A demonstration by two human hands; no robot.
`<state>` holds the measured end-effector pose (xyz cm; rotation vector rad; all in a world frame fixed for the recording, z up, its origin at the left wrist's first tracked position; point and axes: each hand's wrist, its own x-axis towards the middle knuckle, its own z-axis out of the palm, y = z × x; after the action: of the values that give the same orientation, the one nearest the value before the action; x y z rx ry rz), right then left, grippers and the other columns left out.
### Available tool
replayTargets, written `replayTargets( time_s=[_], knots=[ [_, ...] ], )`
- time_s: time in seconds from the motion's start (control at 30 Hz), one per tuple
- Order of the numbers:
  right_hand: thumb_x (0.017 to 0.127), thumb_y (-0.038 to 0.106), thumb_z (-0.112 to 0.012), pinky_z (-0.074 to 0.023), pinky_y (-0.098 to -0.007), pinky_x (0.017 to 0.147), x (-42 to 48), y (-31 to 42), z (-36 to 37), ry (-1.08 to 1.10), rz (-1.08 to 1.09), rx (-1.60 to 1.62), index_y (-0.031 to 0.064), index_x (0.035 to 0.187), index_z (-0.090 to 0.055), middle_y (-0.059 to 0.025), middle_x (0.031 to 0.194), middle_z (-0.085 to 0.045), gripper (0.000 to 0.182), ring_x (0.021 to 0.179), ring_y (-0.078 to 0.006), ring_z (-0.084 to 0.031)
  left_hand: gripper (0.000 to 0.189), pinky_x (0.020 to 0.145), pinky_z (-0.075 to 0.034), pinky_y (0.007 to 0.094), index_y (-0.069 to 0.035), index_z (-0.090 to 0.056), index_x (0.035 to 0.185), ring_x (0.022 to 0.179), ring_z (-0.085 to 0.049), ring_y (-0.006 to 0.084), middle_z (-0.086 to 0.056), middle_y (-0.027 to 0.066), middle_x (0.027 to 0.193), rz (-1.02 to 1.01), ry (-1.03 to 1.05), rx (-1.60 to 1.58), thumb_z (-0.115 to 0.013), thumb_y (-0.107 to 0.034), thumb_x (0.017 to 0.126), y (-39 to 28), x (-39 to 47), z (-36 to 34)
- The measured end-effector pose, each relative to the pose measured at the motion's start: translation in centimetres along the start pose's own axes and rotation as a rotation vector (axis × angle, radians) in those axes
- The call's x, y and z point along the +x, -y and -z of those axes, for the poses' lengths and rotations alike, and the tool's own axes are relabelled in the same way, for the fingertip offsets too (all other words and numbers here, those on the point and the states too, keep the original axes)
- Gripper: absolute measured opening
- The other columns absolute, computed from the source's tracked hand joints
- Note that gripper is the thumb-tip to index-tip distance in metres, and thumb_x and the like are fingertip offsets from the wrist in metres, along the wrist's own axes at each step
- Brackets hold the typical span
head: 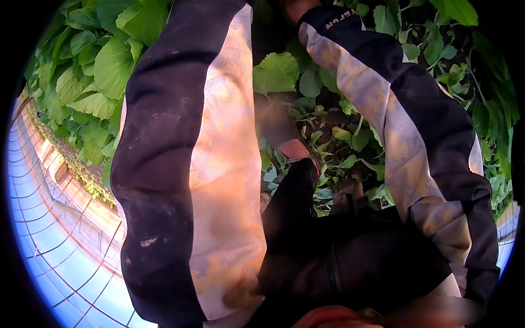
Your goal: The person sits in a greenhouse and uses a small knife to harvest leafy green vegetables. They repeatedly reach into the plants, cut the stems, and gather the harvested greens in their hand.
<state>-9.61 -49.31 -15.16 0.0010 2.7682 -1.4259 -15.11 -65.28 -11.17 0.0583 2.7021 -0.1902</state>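
Note:
My right hand (301, 9) shows only in part at the top edge, dark and in shadow among the plants. Its fingers are cut off, so what it holds or touches cannot be told. The right sleeve (404, 123), black and pale patterned with writing at the cuff, runs up to it. My left hand is out of view; the left sleeve (225, 172) passes beyond the top edge. Between the arms, broad green leaves (277, 74) grow close to the right forearm. Smaller plants (348, 135) and dark soil lie below them.
A shoe (296, 151) and black trouser leg (297, 184) stand between my arms among low plants. Dense large-leaved plants (112, 65) crowd the left side, and more foliage (434, 45) grows at right. Beyond the left bed is a sheet wall (49, 242) crossed by thin dark lines.

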Motion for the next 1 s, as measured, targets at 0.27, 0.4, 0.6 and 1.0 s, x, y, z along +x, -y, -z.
replayTargets(
  time_s=[0.27, 0.4, 0.6, 1.0],
  knots=[
    [0.097, 0.025, -0.049, -0.0451, -0.0352, 0.052, 2.2, 1.3, -0.1, 0.091, -0.125, 0.068, 0.0068, 0.117, -0.054, -0.0110, 0.082, -0.060, 0.028, 0.061, -0.0215, -0.057, 0.054, 0.079, -0.051, 0.0527, -0.011, -0.047, 0.138, 0.085, -0.067, 0.0392, -0.062, 0.0232, 0.104, -0.048, -0.073, 0.052, -0.051, -0.029, 0.087, 1.2, 0.6, 0.1],
    [0.097, 0.026, -0.049, -0.0438, -0.0343, 0.049, 3.6, 3.2, 1.8, 0.310, -0.415, 0.248, 0.0074, 0.117, -0.054, -0.0096, 0.081, -0.059, 0.027, 0.058, -0.0199, -0.055, 0.049, 0.076, -0.051, 0.0543, -0.014, -0.048, 0.138, 0.081, -0.068, 0.0399, -0.067, 0.0239, 0.096, -0.190, -0.227, 0.074, -0.046, -0.028, 0.091, 1.1, -0.9, 1.2],
    [0.093, 0.028, -0.061, -0.0412, -0.0284, 0.048, -9.2, 3.2, 10.6, 0.198, -0.595, 0.652, 0.0047, 0.108, -0.053, -0.0030, 0.078, -0.053, 0.028, 0.057, -0.0116, -0.050, 0.070, 0.084, -0.055, 0.0439, -0.003, -0.049, 0.132, 0.102, -0.061, 0.0315, -0.033, 0.0029, 0.147, -0.354, 0.020, 0.080, -0.074, -0.015, 0.068, -1.9, -11.4, 9.9],
    [0.073, 0.009, -0.077, -0.0500, -0.0281, 0.070, -14.0, 14.3, 34.2, -0.171, 0.221, 0.454, 0.0033, 0.104, -0.061, -0.0070, 0.097, -0.059, 0.035, 0.078, -0.0168, -0.060, 0.068, 0.085, -0.052, 0.0403, -0.002, -0.055, 0.124, 0.109, -0.058, 0.0345, -0.041, 0.0168, 0.138, -0.856, -0.228, -0.586, -0.074, -0.012, 0.060, -10.2, -30.7, 25.8]
  ],
)
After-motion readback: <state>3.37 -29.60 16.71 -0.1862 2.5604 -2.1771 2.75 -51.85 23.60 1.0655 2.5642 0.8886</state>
